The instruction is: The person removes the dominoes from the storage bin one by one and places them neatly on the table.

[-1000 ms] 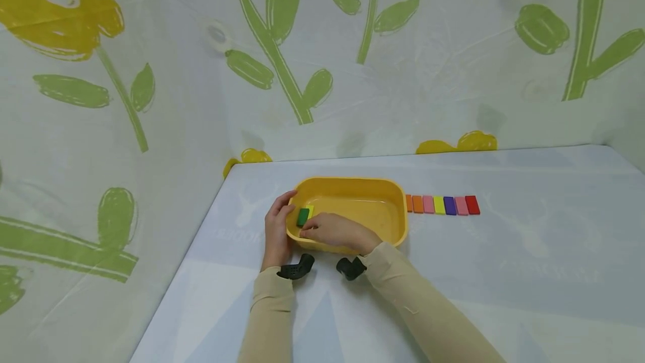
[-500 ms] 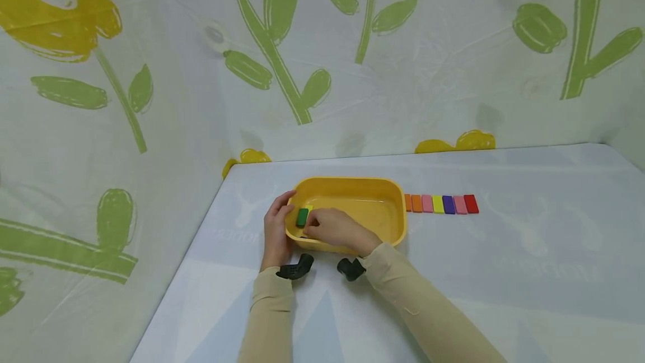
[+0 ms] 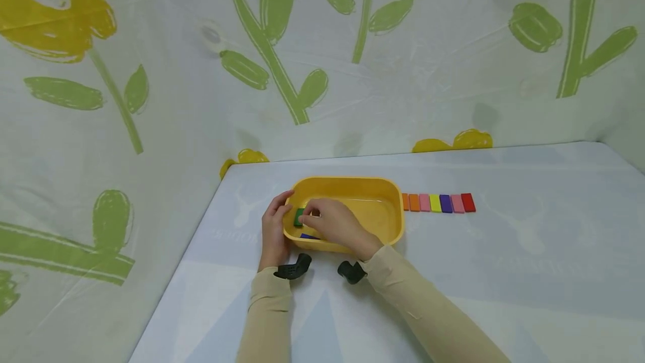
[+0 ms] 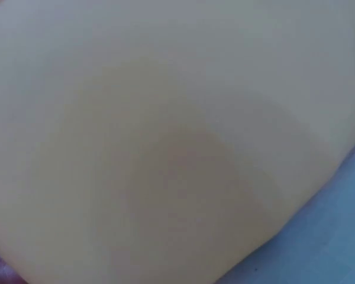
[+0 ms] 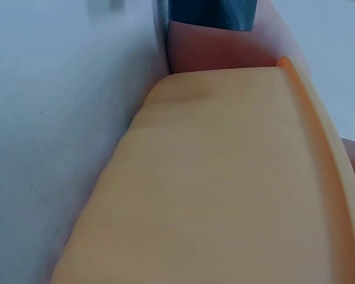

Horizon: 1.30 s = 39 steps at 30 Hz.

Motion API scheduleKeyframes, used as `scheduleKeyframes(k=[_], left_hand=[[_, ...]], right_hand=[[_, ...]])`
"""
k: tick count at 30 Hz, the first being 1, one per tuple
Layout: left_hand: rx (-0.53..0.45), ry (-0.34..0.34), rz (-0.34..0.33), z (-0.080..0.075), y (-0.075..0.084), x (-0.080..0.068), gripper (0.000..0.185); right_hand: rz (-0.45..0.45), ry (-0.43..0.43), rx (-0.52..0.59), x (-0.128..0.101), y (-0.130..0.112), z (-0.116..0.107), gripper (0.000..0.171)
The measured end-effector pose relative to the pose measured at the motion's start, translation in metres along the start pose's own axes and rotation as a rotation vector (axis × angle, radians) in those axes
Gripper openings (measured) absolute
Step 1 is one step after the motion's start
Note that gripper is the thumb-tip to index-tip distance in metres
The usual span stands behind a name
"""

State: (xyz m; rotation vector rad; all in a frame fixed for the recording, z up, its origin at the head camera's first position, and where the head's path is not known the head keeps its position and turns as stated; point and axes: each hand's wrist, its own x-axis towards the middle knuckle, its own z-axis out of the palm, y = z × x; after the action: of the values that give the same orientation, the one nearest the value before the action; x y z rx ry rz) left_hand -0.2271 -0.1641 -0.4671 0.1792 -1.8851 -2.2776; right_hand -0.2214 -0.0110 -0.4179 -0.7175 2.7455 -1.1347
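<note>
A yellow plastic tub [image 3: 373, 214] stands on the table, with my left hand [image 3: 274, 228] holding its left end, fingers along the wall and at the rim. My right hand [image 3: 337, 223] reaches over the near rim into the tub, thumb and forefinger close together at a green block [image 3: 298, 217]. The fingertips overlap the green block's right edge; I cannot tell whether they pinch anything. A blue block [image 3: 309, 236] lies by the tub's near wall. In the right wrist view the tub's outer wall [image 5: 225, 177] fills most of the picture. The left wrist view shows only a blurred pale surface.
Right of the tub, several flat coloured blocks [image 3: 445, 204] lie side by side in a row: orange, pink, yellow, purple and red. Black wrist mounts [image 3: 353, 272] sit below the hands near the tub's front. A flower-printed cloth wall [image 3: 373, 99] rises behind the table.
My right hand has moved up from the tub's near left corner to the green block, uncovering the blue block. The yellow block beside the green one is now mostly hidden. My left hand stays put.
</note>
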Motion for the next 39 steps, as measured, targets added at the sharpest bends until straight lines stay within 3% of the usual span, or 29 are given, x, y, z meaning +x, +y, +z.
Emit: scheduleKeyframes(k=[8,17,28,39], left_hand=[[0.013,0.003,0.009,-0.001,-0.002,0.001,0.028],[0.011,0.009,0.007,0.000,-0.002,0.001,0.028],[0.015,0.008,0.008,0.000,-0.002,0.000,0.029],[0.005,0.007,-0.004,0.001,-0.001,0.000,0.030]], right_hand=[[-0.079,0.064,0.034,-0.010,-0.001,-0.013,0.017],[-0.081,0.004,0.084,-0.024,0.006,-0.036,0.028],[-0.147,0.026,0.101,-0.044,0.015,-0.058,0.032],[-0.091,0.074,0.105,-0.062,0.036,-0.079,0.036]])
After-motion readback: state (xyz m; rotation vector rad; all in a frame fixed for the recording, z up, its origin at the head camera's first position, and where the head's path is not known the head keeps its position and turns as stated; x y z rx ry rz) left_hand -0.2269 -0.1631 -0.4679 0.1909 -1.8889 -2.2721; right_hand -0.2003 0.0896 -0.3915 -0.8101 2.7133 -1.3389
